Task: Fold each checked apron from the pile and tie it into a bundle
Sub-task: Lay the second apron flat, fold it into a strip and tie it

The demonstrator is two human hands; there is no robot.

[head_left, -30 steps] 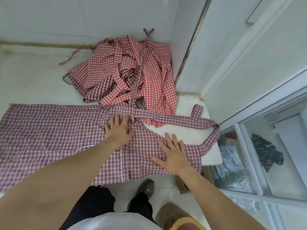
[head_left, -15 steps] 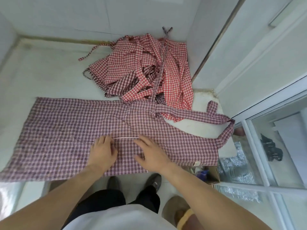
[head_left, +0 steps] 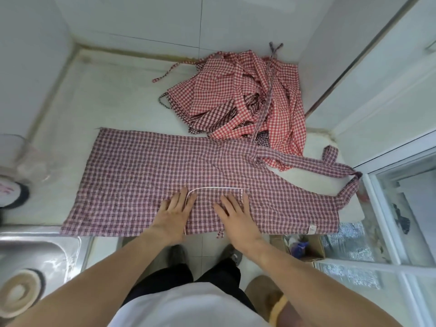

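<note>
The white counter (head_left: pixel 113 109) is walled on its far side and on its left, and a white panel closes its far right corner; its near edge is open toward the person. The left and far-left part of the surface is bare. One dark-checked apron (head_left: pixel 146 175) lies spread flat along the near edge, its near hem right at the counter's lip, its left hem well short of the left wall. On the right, its strap (head_left: pixel 306 161) runs out to the counter's right end and loops back beside the glass window (head_left: pixel 401 208). One pile of red-checked aprons (head_left: pixel 238 100) lies crumpled in the far right corner, touching the spread apron's far edge; how many aprons it holds cannot be told. One steel sink (head_left: pixel 35 253) sits at near left. Two hands lie on the apron near its white-trimmed pocket (head_left: pixel 219 199): the left hand (head_left: pixel 174 212) and the right hand (head_left: pixel 233 214) both press flat, fingers straight and slightly spread, gripping nothing.
</note>
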